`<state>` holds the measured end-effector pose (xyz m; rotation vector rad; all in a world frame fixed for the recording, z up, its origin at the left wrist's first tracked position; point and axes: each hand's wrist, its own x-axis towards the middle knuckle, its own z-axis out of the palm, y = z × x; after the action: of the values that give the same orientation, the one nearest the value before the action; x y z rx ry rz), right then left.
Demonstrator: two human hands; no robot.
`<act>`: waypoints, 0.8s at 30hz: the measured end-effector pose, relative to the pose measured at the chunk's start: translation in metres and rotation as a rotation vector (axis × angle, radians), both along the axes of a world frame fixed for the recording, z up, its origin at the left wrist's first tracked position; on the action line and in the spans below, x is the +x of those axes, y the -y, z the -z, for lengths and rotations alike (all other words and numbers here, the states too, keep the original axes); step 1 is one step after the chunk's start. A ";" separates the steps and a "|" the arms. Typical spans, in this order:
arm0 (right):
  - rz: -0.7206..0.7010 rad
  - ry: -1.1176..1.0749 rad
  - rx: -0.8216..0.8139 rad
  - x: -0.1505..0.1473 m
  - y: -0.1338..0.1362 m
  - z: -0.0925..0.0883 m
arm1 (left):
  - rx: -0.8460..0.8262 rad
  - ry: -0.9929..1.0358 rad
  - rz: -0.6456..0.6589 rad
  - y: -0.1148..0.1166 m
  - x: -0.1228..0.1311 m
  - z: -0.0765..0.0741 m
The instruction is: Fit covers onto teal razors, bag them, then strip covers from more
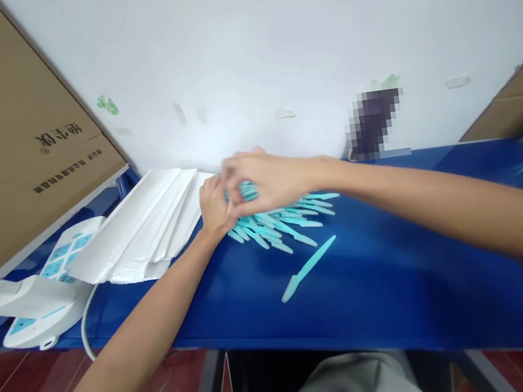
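Where left hand [215, 210] meets right hand [266, 181], teal pile [293, 219], open tabletop [396, 268] rightward

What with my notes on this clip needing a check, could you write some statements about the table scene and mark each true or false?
The left hand and right hand meet at the pile of teal sticks. True.
The table is red. False: the table is blue.
One loose teal stick lies apart from the pile, nearer the person. True.
The white sheets lie right of the pile. False: the white sheets lie left of it.
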<state>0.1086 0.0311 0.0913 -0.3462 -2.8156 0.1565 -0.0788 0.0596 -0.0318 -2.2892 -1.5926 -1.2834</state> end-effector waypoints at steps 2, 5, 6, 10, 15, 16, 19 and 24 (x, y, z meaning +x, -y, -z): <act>0.060 -0.104 -0.117 0.044 0.035 0.014 | 0.070 -0.037 0.036 0.007 0.007 -0.008; 0.101 -0.004 -0.146 0.081 0.087 0.050 | 0.243 -0.157 0.160 0.014 0.028 -0.025; 0.115 0.063 -0.061 0.088 0.100 0.062 | 0.319 -0.208 0.234 0.015 0.038 -0.032; 0.217 0.093 0.021 0.108 0.117 0.093 | 0.584 -0.363 0.589 0.027 0.084 -0.054; 0.180 -0.049 0.128 0.146 0.096 0.104 | 0.753 -0.585 0.830 0.063 0.107 -0.042; 0.186 -0.092 0.126 0.152 0.092 0.105 | 0.727 -0.587 0.831 0.070 0.105 -0.037; 0.234 -0.218 0.047 0.164 0.088 0.109 | 0.652 -0.596 0.822 0.083 0.097 -0.026; 0.340 -0.234 0.015 0.164 0.090 0.113 | 0.580 -0.468 0.746 0.086 0.101 -0.024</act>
<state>0.2723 -0.0587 -0.0217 -0.7436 -2.4832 0.0939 0.0219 -0.0260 -0.0081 -2.5438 -0.1646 -0.9783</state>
